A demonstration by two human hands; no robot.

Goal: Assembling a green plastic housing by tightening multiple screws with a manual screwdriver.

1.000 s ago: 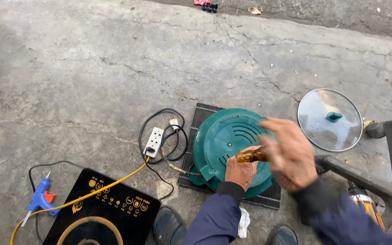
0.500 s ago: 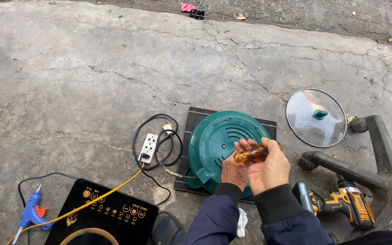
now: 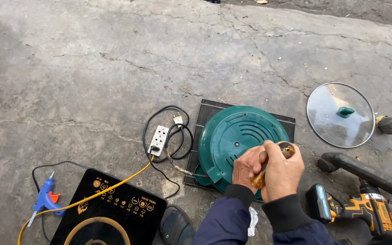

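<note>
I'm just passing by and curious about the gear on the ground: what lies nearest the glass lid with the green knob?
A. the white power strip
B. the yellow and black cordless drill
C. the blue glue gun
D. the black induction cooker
B: the yellow and black cordless drill lies at the right, just below the glass lid, while the other three things sit far off to the left of the round green appliance base.

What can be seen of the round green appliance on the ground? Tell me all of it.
The green appliance lies upside down on a dark ribbed mat on the concrete. Its underside looks like moulded plastic: a round disc with curved vent slots, a small centre hole and a stubby handle at the lower left. A cord leaves its left edge. The left hand and right hand hover over its near rim, gripping an amber-handled tool; contact is unclear.
</note>
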